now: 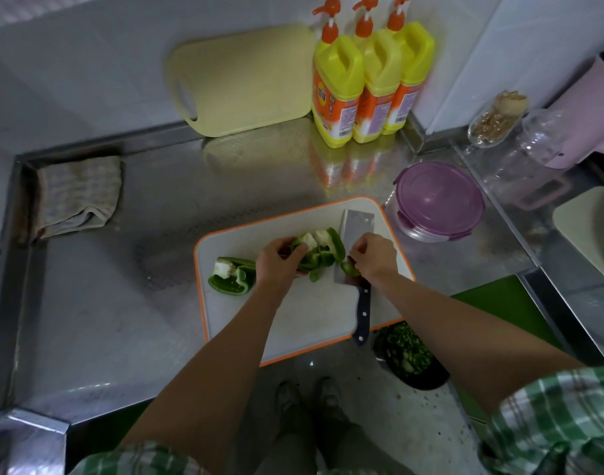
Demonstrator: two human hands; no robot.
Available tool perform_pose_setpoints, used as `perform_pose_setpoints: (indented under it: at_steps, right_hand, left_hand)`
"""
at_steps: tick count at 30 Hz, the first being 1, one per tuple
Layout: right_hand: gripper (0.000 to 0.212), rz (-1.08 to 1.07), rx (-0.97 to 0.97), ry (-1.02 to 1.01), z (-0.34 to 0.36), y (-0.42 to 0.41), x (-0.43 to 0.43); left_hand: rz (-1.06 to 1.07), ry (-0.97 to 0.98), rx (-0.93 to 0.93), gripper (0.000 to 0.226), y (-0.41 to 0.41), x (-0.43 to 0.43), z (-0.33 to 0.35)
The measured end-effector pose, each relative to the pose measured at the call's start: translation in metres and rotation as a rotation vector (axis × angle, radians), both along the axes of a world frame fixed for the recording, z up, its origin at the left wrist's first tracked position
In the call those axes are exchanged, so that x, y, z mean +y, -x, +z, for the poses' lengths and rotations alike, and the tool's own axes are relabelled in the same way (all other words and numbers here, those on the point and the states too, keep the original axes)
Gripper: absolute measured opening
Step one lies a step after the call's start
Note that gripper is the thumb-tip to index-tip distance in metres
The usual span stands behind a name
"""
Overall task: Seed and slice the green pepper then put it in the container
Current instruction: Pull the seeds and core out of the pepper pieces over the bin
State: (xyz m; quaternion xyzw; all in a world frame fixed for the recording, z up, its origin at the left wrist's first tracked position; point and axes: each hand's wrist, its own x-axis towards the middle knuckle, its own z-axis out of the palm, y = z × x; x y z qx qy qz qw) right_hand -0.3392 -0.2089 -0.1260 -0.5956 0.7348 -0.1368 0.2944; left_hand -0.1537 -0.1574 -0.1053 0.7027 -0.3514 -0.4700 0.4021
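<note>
Head view, looking down past two bare forearms onto a dull steel counter (149, 228).

Centre of the frame: a white plastic cutting board (293, 323) with an orange rim and rounded corners. In the middle of the board, a heap of green pepper pieces (319, 250), with glossy skin and pale spongy core showing inside. Left hand (280, 260) curled round that heap, gripping it from the left. Right hand (374, 257) just right of the heap, fingers bent, pinching what looks like a small green scrap (348, 267) over the blade. Toward the board's left edge, apart from both hands, another pepper half (230, 275), open side up, white core in place. Flat on the board's right side, a broad rectangular cleaver (357, 228), bright metal blade, dark riveted handle pointing to the lower edge; seemingly gripped by neither hand.

Step in hand, as a judgement: seeding, with core and ribs torn out by hand and neat slicing not yet done. Next, probably: clearing the remaining white pith, then taking up the cleaver for strips. Calls for a firm hold on slippery, curved skin.

Just right of the board's upper corner: a round clear container (437, 200), purple clip lid on; needs opening before filling.

Upper frame: three yellow pump bottles (362, 84) and a pale yellow board (242, 84) leaning on the wall. Left: a crumpled checked cloth (77, 197). Lower right, below the counter edge: a dark bin (410, 358) of green scraps.
</note>
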Motion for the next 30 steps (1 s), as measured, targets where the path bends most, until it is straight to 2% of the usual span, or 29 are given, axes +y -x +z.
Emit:
perform_pose_setpoints:
  at_steps: [8,15,18,23,27,30]
  right_hand:
    - [0.013,0.015,0.090,-0.055,-0.003,-0.010,-0.007]
    - [0.018,0.136,0.124,-0.105,0.002,-0.012,-0.004]
    - [0.023,0.061,-0.023,-0.059,0.011,-0.006,0.001]
    - [0.029,-0.145,-0.411,-0.025,0.027,0.013,0.009]
    - [0.032,-0.187,-0.583,-0.009,0.035,0.031,0.025]
    - [0.021,-0.195,-0.634,0.042,0.043,0.050,0.046]
  left_hand:
    - [-0.006,-0.007,0.002,0.037,-0.002,-0.002,-0.001]
    - [-0.029,-0.012,0.052,0.033,0.000,-0.003,0.003]
    - [-0.060,-0.028,0.104,0.028,0.004,-0.005,0.008]
    - [-0.135,-0.066,0.189,0.023,0.024,-0.008,0.019]
    - [-0.238,-0.106,0.279,0.017,0.051,-0.003,0.027]
    - [-0.324,-0.128,0.296,0.023,0.076,0.002,0.028]
